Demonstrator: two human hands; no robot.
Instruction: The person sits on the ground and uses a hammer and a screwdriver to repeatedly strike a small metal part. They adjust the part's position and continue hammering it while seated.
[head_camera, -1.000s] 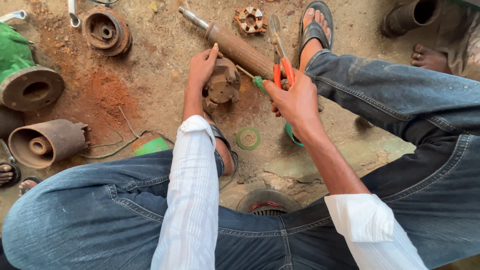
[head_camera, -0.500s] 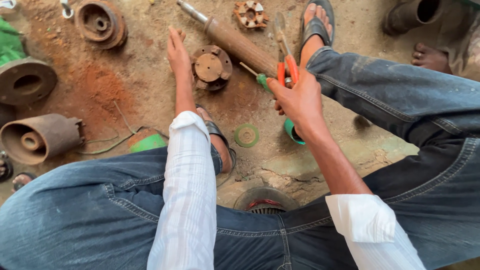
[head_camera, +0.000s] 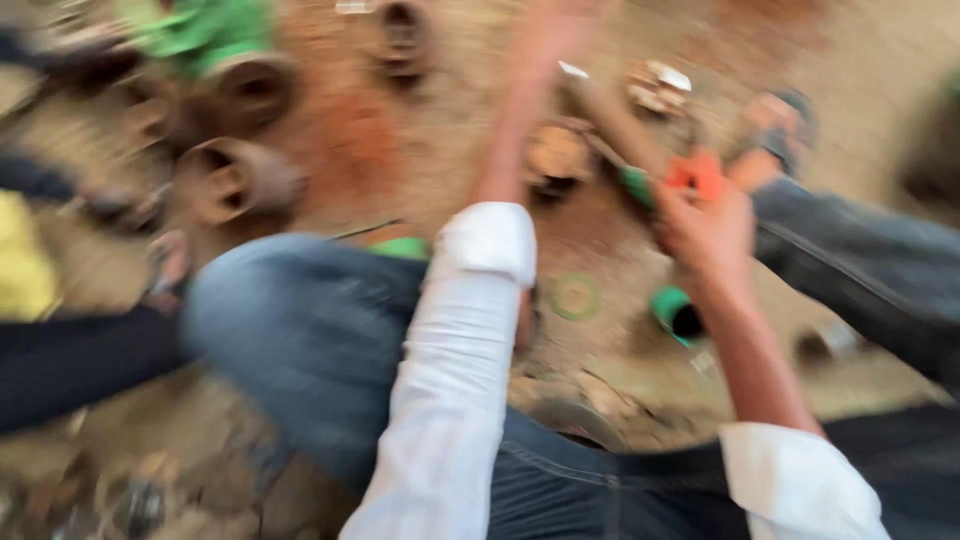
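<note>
— See the right hand (head_camera: 705, 225)? It's closed around orange-handled pliers (head_camera: 697, 175), just beside the rusty shaft (head_camera: 620, 125) on the dirt floor (head_camera: 420, 170).

— And the left hand (head_camera: 545, 40)?

— Stretched toward the floor's far edge; too blurred to tell its grip. I'd guess the pliers could snag the round metal part (head_camera: 558, 152) beside them.

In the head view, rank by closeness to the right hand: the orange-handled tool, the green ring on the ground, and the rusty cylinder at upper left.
1. Orange-handled tool: in the grip of the right hand.
2. Green ring: on the ground to that hand's lower left, between the arms.
3. Rusty cylinder: far left, beyond the left knee.
The frame is blurred, yet this order is plain.
</note>
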